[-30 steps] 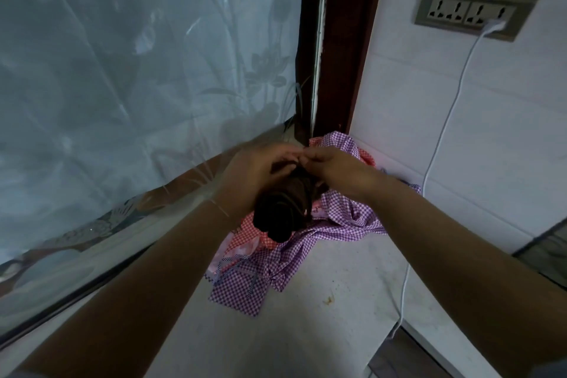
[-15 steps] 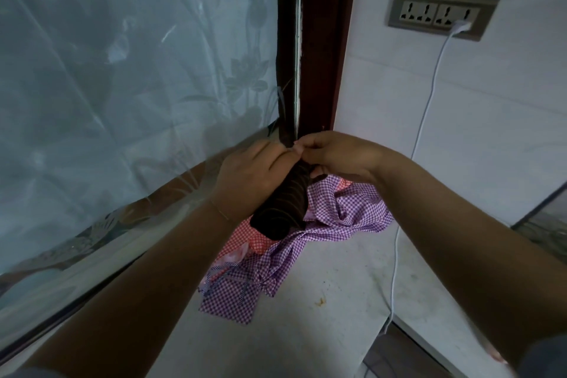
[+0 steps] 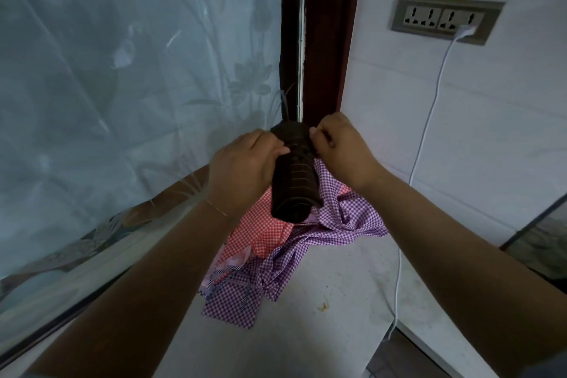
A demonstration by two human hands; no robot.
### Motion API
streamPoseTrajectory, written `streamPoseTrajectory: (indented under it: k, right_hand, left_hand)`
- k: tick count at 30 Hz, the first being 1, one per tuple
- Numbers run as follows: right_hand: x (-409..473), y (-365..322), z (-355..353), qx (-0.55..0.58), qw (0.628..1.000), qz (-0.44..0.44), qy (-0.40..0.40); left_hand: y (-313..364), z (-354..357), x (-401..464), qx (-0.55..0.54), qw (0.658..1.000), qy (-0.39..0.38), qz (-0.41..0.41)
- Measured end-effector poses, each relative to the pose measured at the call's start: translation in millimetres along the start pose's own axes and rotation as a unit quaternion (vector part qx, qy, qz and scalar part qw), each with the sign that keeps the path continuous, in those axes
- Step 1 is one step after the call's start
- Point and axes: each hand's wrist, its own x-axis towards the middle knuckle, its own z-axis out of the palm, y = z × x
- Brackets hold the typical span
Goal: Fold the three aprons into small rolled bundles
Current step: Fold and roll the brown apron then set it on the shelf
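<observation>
Left hand [image 3: 242, 169] and right hand [image 3: 340, 147] both grip the dark rolled apron [image 3: 294, 175], likely securing it; red [image 3: 260, 230] and purple [image 3: 343, 218] aprons at six o'clock come next.

Home corner: patterned curtain [image 3: 138, 70], wall socket [image 3: 445, 20], white counter [image 3: 306, 331].

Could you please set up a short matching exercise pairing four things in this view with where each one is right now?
Things:
1. dark rolled apron
2. purple checked apron
3. red checked apron
4. white cable

Places:
A. plugged into the wall socket
B. crumpled on the counter, right side of the pile
C. held up by left hand and right hand
D. in the pile, left side, towards the window

Pairs: 1-C, 2-B, 3-D, 4-A
</observation>
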Motion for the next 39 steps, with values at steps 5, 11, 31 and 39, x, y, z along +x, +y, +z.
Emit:
streamPoseTrajectory:
  k: [5, 11, 31, 39]
  right_hand:
    - [1, 8, 1, -0.008, 1.000, 0.026, -0.009]
    - [0, 2, 5, 0.038, 0.999, 0.026, -0.001]
    - [-12, -6, 1, -0.031, 0.974, -0.223, 0.009]
    - [-3, -25, -3, 0.112, 0.992, -0.052, -0.040]
  left_hand:
    - [1, 0, 1, -0.061, 0.996, -0.054, 0.030]
    - [12, 1, 14, -0.301, 0.945, -0.108, -0.065]
    - [7, -8, 22, -0.468, 0.750, -0.263, -0.387]
    - [15, -11, 25, -0.430, 0.796, -0.209, -0.371]
